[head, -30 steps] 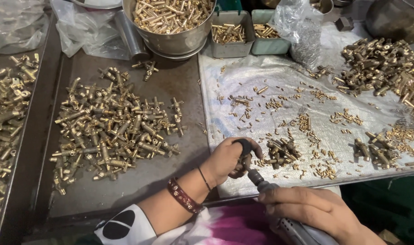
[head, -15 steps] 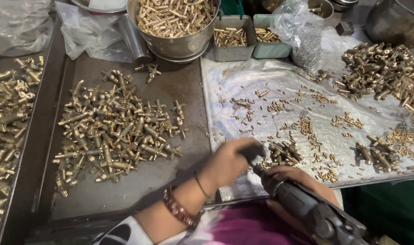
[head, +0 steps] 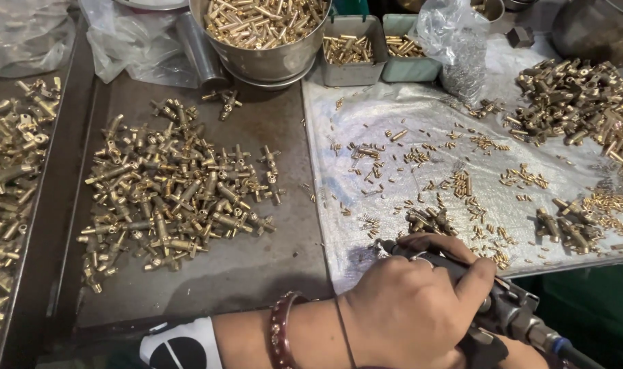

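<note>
My left hand (head: pixel 407 307), with a dark red bangle at the wrist, is closed over the front of a black and grey power tool (head: pixel 509 307) at the near edge of the table. The tool's tip (head: pixel 386 247) points at a small cluster of brass fittings (head: pixel 427 220) on a sheet of clear plastic (head: pixel 393 116). Only a sliver of my right hand (head: pixel 526 354) shows, under the tool's rear at the bottom edge, where it grips the tool. Whether a brass part sits at the tip is hidden by my fingers.
A pile of brass tap fittings (head: pixel 174 191) lies on the dark metal tray (head: pixel 256 260) at left. More fittings heap at far right (head: pixel 571 96) and far left (head: pixel 10 178). A steel bowl of brass pins (head: pixel 263 27), two small bins (head: pixel 352 51) and a plastic bag (head: pixel 455 48) stand behind.
My left hand has moved from the tool's tip to lie over the tool body. The tool has swung lower and right, and my right hand has dropped almost out of view.
</note>
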